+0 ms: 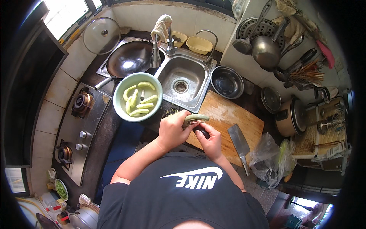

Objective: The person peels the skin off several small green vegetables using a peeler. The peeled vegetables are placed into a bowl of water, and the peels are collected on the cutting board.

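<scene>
My left hand [175,127] grips a long, curved green vegetable [197,117], possibly a cucumber or a green eggplant. Against its underside lies a metal-bladed peeler [201,132], whose dark handle is in my right hand [211,140]. Both hands are close together above the near left edge of a wooden cutting board [220,110]. Dark green peel scraps [171,112] lie on the counter just beyond my left hand. To the left, a pale green basin [116,107] holds water and several peeled, light green vegetables [147,98]. A cleaver [239,140] rests on the board's right side.
A steel sink [183,77] with a cloth-wrapped faucet [161,27] lies ahead. Left are a wok [128,60] and a gas stove [85,126]. Right of the sink stands a metal bowl [227,82]. Plastic bags [268,160] and a rice cooker [290,118] are farther right.
</scene>
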### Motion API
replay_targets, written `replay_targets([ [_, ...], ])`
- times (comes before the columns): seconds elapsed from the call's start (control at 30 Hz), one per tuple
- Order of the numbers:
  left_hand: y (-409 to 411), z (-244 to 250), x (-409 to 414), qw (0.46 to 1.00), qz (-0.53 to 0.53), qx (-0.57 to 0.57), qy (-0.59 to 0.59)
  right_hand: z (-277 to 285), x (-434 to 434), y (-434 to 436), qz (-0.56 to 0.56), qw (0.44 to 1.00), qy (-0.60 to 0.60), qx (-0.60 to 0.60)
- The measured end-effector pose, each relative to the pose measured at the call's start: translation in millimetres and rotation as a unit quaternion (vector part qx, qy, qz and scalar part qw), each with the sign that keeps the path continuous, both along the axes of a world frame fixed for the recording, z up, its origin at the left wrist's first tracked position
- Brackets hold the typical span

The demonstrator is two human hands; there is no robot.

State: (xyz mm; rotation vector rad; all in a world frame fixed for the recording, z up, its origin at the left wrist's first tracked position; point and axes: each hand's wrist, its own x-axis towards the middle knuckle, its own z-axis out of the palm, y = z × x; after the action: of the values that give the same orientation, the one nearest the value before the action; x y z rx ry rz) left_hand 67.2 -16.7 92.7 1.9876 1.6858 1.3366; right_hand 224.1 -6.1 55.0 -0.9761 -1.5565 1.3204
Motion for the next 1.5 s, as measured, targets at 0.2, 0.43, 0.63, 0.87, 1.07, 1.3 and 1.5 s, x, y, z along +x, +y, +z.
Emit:
replay_targets([
  [0.2, 3.1, -10.4, 0.4, 0.995, -0.030, -0.006, -0.095, -0.6, -1.5, 5.3, -0.018, 0.995, 0.024, -0.091],
  [0.43, 30.3, -122.6, -25.1, 0.940, 0.084, -0.246, -0.219, -8.3, 0.9, 7.9, -0.022, 0.974, 0.103, -0.200],
  [0.63, 37.4, -186.1, -34.9, 0.922, 0.097, -0.375, -0.006, -21.6, 1.5, 5.1, -0.050, 0.970, 0.134, -0.196],
  [0.87, 41.9, -141.1, -22.4, 0.972, 0.086, -0.147, -0.163, -18.1, 6.3, 4.3, -0.091, 0.989, -0.007, -0.119],
  [1.07, 27.3, -39.1, 1.8, 0.993, -0.018, -0.115, 0.010, -6.6, 1.4, 7.4, -0.120, 0.981, -0.142, 0.055],
  [1.3, 26.6, -30.8, 1.5, 0.991, -0.006, -0.104, 0.086, 0.7, -3.7, 4.0, -0.117, 0.978, -0.155, 0.077],
  [1.5, 19.2, -32.0, 3.8, 0.988, 0.017, -0.071, 0.135, -3.1, -5.7, -0.6, -0.125, 0.981, -0.129, 0.070],
])
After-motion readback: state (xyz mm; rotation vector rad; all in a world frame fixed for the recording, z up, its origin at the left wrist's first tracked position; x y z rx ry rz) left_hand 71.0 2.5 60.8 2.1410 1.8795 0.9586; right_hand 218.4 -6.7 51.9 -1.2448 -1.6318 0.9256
